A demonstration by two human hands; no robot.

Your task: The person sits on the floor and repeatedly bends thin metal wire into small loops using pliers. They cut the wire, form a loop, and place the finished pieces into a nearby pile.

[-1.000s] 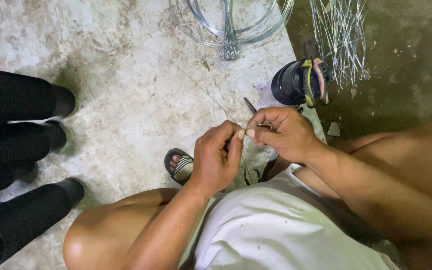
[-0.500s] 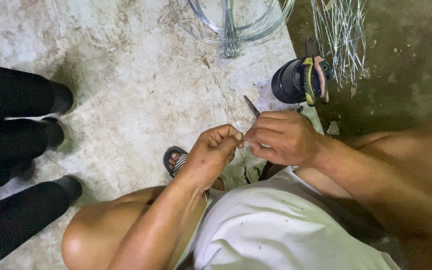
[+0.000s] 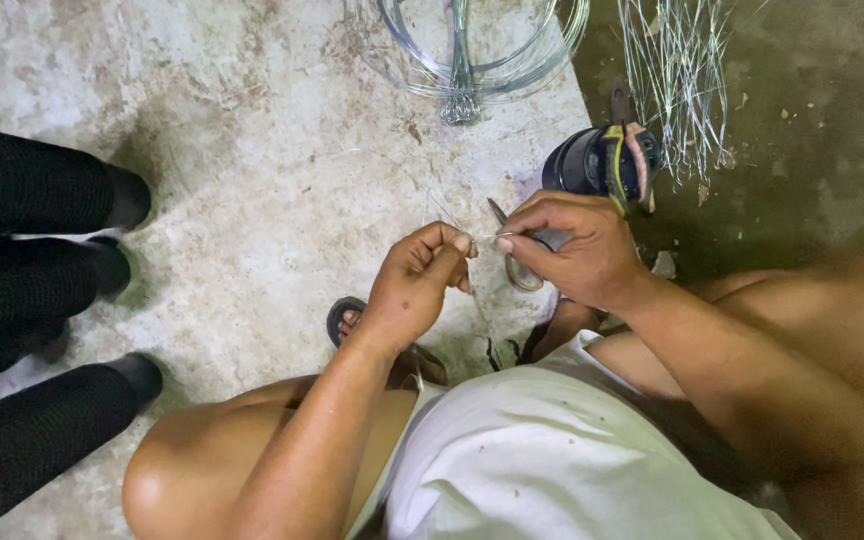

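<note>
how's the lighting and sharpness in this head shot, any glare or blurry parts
Head view: soft, even light on the pale concrete floor, no hard glare; the upper right corner is dim. The wire coil and loose wire bundle glint faintly. Left hand and right hand are fairly sharp; the thin wire pinched between them barely resolves.

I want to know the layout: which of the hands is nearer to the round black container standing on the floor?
The right hand: it is just below the round black container, almost touching. The left hand is farther, down to the left.
</note>
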